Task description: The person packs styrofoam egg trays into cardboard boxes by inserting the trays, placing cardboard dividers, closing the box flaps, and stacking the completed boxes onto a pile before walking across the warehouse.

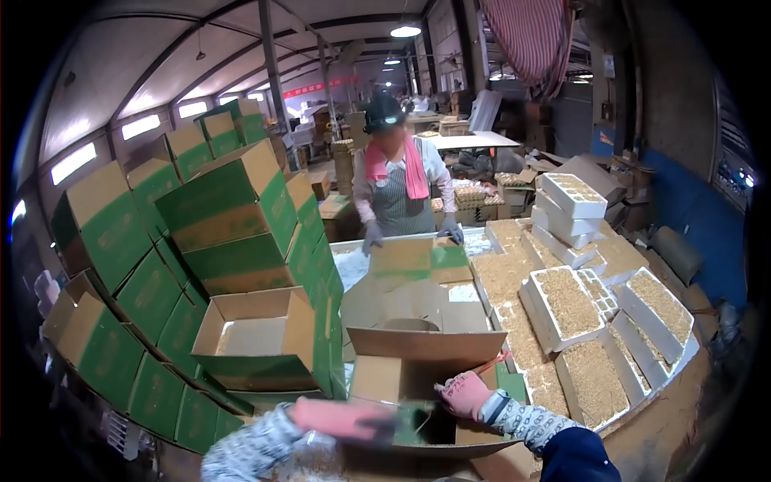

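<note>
Cardboard box stands open at near centre. The fingers of the right hand curl at its right side; the left hand is blurred, its grip impossible to tell. Markings on the green boxes stacked left are unreadable.

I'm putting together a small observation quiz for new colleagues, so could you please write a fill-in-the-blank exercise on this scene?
1. The left hand and the right hand both wear ____ gloves.
2. The stacked cartons on the left are brown and ____.
3. The white trays lie to the ____ of the person's hands.
4. The hanging cloth near the top has a pattern of ____.

Missing words: pink; green; right; stripes.
</note>
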